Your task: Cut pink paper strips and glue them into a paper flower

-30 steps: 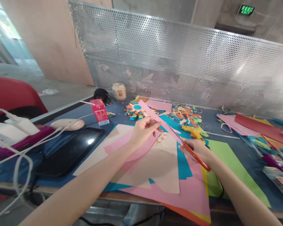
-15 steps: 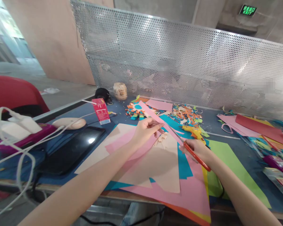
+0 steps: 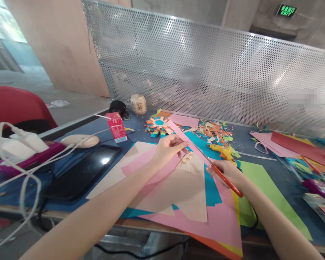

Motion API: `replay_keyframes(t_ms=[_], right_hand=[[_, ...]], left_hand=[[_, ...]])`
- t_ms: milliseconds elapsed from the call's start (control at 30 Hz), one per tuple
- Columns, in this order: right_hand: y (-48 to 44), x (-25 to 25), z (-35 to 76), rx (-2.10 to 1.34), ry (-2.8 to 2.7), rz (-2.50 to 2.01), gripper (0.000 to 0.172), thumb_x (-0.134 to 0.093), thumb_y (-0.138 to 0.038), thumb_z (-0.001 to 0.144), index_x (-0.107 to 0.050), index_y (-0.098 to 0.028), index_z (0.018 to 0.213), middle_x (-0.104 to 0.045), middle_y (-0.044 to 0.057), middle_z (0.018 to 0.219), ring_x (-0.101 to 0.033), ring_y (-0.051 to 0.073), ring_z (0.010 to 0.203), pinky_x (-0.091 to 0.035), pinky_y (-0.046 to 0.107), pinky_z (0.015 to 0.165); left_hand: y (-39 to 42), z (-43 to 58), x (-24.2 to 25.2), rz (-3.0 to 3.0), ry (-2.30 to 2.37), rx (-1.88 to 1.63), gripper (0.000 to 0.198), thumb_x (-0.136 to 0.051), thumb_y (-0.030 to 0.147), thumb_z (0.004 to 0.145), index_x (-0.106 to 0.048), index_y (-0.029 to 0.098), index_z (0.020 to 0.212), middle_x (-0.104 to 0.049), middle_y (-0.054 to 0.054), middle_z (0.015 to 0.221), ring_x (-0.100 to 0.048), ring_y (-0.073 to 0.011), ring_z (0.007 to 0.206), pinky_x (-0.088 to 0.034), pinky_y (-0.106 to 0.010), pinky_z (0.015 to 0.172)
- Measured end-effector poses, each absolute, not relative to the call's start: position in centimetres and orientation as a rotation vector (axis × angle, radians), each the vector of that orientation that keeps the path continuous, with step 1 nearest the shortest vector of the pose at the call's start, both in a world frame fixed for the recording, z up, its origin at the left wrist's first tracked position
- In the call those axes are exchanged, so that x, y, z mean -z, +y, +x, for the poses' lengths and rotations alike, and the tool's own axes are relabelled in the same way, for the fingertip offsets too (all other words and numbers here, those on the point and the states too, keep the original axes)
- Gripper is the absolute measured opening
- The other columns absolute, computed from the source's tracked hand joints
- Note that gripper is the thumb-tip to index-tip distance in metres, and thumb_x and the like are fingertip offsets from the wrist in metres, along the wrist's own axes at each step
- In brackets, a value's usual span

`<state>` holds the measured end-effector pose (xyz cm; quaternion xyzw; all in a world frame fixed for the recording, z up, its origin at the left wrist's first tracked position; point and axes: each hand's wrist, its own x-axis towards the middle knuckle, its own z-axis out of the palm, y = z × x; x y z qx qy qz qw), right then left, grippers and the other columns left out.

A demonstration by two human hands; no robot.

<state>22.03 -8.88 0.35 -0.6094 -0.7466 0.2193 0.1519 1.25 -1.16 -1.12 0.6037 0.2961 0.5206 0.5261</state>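
Between thumb and fingers, my left hand [image 3: 171, 148] pinches a long pink paper strip [image 3: 178, 133] that slants up and away to the left. My right hand [image 3: 227, 172] grips orange-handled scissors [image 3: 225, 180], whose blades lie along the strip just right of my left fingers. How far the blades are apart is too small to tell. Below my hands a small cream paper cut-out [image 3: 186, 161] rests on stacked cream paper [image 3: 176, 195], with pink paper [image 3: 216, 224] and blue sheets underneath. Behind the strip sits a layered paper flower [image 3: 159, 123] with a blue centre.
A yellow glue gun [image 3: 222, 151] lies just beyond my right hand, near a heap of paper scraps [image 3: 213, 130]. On the left are a black tablet [image 3: 83, 171], a pink drink carton [image 3: 116, 127] and white cables [image 3: 24, 187]. A perforated metal screen [image 3: 206, 72] borders the back.
The far end of the pink strip has swung slightly to the right, and its loose cut sliver no longer shows at the right. Both hands stay almost in place.
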Motion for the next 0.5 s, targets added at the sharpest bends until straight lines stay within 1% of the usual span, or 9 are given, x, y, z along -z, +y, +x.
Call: replay_keyframes(t_ms=[100,267,367,500], right_hand=[[-8.87,-0.21,22.12,-0.595,-2.170,-1.709,0.039,-0.045,-0.052,0.078,-0.039,-0.019,0.058,-0.041,-0.003,0.055,-0.040,0.010,0.051,-0.029,0.023,0.048],[-8.83,-0.21,22.22,-0.561,-2.179,-1.727,0.040,-0.045,-0.052,0.078,-0.040,-0.019,0.057,-0.041,-0.003,0.055,-0.040,0.010,0.051,-0.029,0.023,0.048],[-8.82,-0.33,22.13,-0.560,-2.183,-1.748,0.041,-0.043,-0.053,0.078,-0.040,-0.019,0.056,-0.043,-0.002,0.054,-0.041,0.011,0.050,-0.029,0.024,0.047],[-8.84,-0.41,21.91,-0.564,-2.170,-1.784,0.042,-0.041,-0.055,0.078,-0.043,-0.019,0.056,-0.050,0.001,0.056,-0.045,0.012,0.051,-0.031,0.024,0.049]], left_hand=[[-1.50,1.31,0.93,1.452,0.712,-1.249,0.018,-0.068,0.030,0.068,-0.059,0.014,0.071,-0.065,-0.003,0.060,-0.064,-0.0153,0.055,-0.042,-0.020,0.039],[-1.69,1.40,0.89,1.460,0.720,-1.252,0.019,-0.068,0.030,0.068,-0.058,0.014,0.073,-0.065,-0.003,0.060,-0.064,-0.0157,0.055,-0.042,-0.020,0.039],[-1.48,1.40,1.03,1.451,0.718,-1.248,0.020,-0.068,0.030,0.068,-0.057,0.014,0.073,-0.065,-0.003,0.061,-0.065,-0.0164,0.055,-0.042,-0.020,0.038],[-1.25,1.39,1.10,1.425,0.706,-1.245,0.023,-0.071,0.031,0.065,-0.057,0.014,0.071,-0.065,-0.003,0.060,-0.065,-0.0174,0.055,-0.042,-0.020,0.037]])
